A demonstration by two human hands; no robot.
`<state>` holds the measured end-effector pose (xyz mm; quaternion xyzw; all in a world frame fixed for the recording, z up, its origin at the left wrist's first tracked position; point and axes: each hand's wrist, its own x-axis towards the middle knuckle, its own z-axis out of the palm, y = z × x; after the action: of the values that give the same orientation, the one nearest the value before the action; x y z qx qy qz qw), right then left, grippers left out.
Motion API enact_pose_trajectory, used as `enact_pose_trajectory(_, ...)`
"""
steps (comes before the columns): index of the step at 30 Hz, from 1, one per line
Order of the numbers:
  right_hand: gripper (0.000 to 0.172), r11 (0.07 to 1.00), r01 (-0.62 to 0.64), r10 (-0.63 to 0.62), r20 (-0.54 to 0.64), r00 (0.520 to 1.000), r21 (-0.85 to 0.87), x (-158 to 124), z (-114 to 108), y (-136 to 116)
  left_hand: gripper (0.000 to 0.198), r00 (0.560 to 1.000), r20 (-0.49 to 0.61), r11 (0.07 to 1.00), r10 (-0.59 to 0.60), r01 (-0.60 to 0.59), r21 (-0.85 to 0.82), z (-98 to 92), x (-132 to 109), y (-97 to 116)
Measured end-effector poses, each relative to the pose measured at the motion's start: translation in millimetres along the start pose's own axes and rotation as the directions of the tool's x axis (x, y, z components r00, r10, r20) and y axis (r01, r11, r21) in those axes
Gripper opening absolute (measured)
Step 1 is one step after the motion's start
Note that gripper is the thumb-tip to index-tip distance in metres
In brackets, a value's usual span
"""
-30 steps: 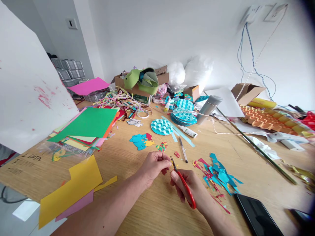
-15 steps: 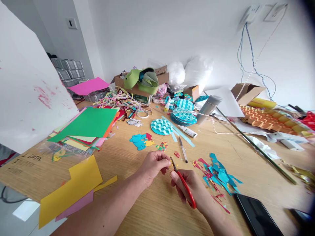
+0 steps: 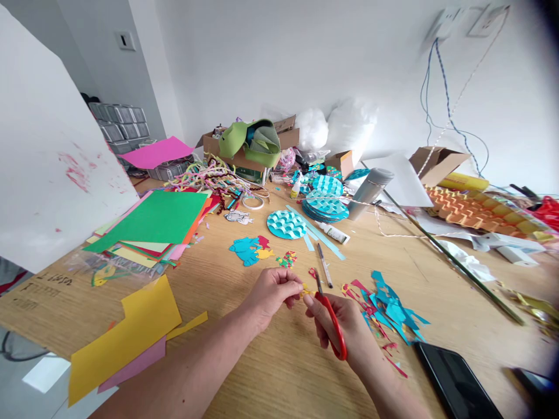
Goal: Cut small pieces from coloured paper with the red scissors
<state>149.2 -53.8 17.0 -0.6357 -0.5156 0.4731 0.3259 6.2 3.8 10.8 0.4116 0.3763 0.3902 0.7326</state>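
1. The left hand (image 3: 276,292) pinches a small yellow paper piece (image 3: 306,287) between thumb and fingers; the right hand (image 3: 350,321) is curled around the red-handled scissors (image 3: 335,323), its thumb toward the left hand.
2. The yellow paper piece sits at the left hand's fingertips, just left of the scissors. Its outline is too small to make out, and whether the blades touch it I cannot tell.
3. The scissors point forward from the right hand and slightly left; their long axis slants from the finger loop by the palm to the tips beyond the thumb. Which way the paper piece's long axis runs is unclear.
4. Judging by what lies about, a good deal of cutting is done: blue fish cutouts (image 3: 244,250) and a yellow fish cutout (image 3: 264,254) lie beyond the left hand, with tiny coloured bits (image 3: 287,259) just ahead of it. The piece in hand seems unfinished; how much is left does not show.
5. Right of the right hand, blue offcuts (image 3: 395,308) lie on the surface (image 3: 248,372). A pen (image 3: 325,266) lies ahead of that hand, and a yellow sheet (image 3: 131,326) is well left of the left hand.
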Motion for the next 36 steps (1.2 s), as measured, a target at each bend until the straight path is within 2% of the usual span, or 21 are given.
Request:
enact_pose_trajectory(3,0.036,0.997,0.062,-0.058,-0.093,0.994,0.045,-1.1,-1.3,-4.5,0.015,1.000,0.005,1.000,-0.005,0.005,0.015,-0.4,-0.3,-0.7)
enact_pose_trajectory(8,0.030,0.980,0.121,-0.093,-0.173,0.981,0.157,0.0,-2.9,-5.6,0.017,1.000,-0.001,0.997,-0.011,0.011,0.075,1.3,-0.7,-1.0)
enact_pose_trajectory(15,0.024,0.983,0.108,-0.088,-0.134,0.987,0.148,1.5,-2.6,-3.4,0.017,1.000,0.014,0.984,-0.015,0.013,0.177,2.6,-1.4,-1.1)
enact_pose_trajectory(23,0.029,0.991,0.095,-0.084,-0.112,0.990,0.099,3.7,-3.1,-0.2,0.019,0.997,0.061,0.992,-0.037,0.029,0.125,0.6,-1.6,-1.0)
enact_pose_trajectory(28,0.026,0.991,0.090,-0.078,-0.120,0.990,0.096,3.0,-3.7,-0.1,0.018,0.996,0.064,0.991,-0.055,0.047,0.122,0.0,-1.3,-2.6)
enact_pose_trajectory(31,0.028,0.991,0.092,-0.071,-0.195,0.978,0.101,2.4,-4.7,-0.6,0.017,0.998,0.051,0.980,-0.022,0.012,0.199,-1.0,-0.9,-4.4)
enact_pose_trajectory(33,0.030,0.984,0.124,-0.085,-0.281,0.956,0.125,1.6,-5.4,-2.7,0.015,0.996,0.089,0.946,0.008,-0.037,0.321,-1.7,-1.1,-6.6)
enact_pose_trajectory(35,0.029,0.979,0.146,-0.085,-0.371,0.925,0.141,0.0,-5.6,-6.5,0.011,0.985,0.159,0.847,0.071,-0.144,0.512,-2.4,-2.4,-8.9)
enact_pose_trajectory(36,0.027,0.975,0.161,-0.084,-0.413,0.907,0.155,-1.0,-5.5,-8.7,0.010,0.970,0.212,0.759,0.117,-0.224,0.611,-2.8,-3.5,-10.0)
